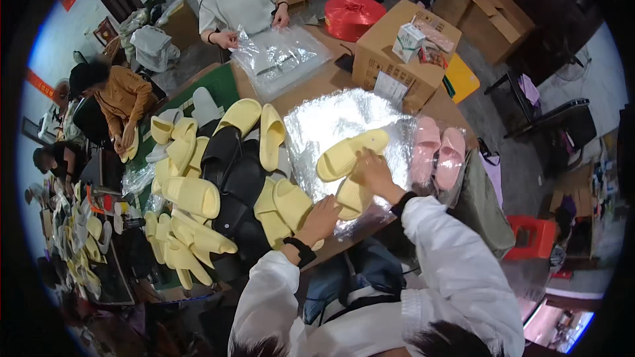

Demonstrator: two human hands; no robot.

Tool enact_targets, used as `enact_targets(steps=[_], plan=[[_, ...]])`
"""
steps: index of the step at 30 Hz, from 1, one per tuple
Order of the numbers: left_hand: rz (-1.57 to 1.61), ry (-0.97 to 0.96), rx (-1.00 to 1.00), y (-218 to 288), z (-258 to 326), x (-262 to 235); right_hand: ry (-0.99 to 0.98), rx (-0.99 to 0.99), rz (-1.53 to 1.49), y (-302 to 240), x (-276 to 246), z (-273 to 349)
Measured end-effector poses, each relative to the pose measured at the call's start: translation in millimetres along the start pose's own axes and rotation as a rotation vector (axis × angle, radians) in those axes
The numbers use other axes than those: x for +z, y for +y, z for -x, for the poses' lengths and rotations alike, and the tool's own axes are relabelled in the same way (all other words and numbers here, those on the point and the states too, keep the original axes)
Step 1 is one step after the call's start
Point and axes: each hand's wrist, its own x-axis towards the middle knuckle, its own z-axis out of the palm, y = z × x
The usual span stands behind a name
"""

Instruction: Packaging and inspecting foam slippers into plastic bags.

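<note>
Two yellow slippers rest on a sheet of clear, shiny plastic bags (307, 122). The farther yellow slipper (337, 158) lies slantwise, and my right hand (372, 173) has its bent fingers on the near edge of it. Partly beneath that hand is the nearer yellow slipper (354, 199). My left hand (320, 222) reaches to this one's left edge, fingers stretched out, with a dark band at the wrist. Left of it stands a heap of yellow slippers (192, 195) and black slippers (241, 175). A bagged pair of pink slippers (451, 152) lies to the right.
Across the table a person in white handles clear plastic bags (278, 59). At the far left, a person in orange-brown holds a yellow slipper. A cardboard box (403, 53) and red twine roll (355, 16) stand at the back. A red stool (530, 237) is at right.
</note>
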Motion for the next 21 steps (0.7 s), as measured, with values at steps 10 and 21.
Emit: enact_targets(steps=[10,21], plan=[[0.273,-0.168,-0.202,-14.4,16.8,40.4,-0.184,-0.185,-0.255,-2.7,20.5,-0.7],[0.271,-0.367,-0.341,-14.4,-7.2,-18.5,-0.036,-0.067,-0.205,39.2,15.2,-37.8]])
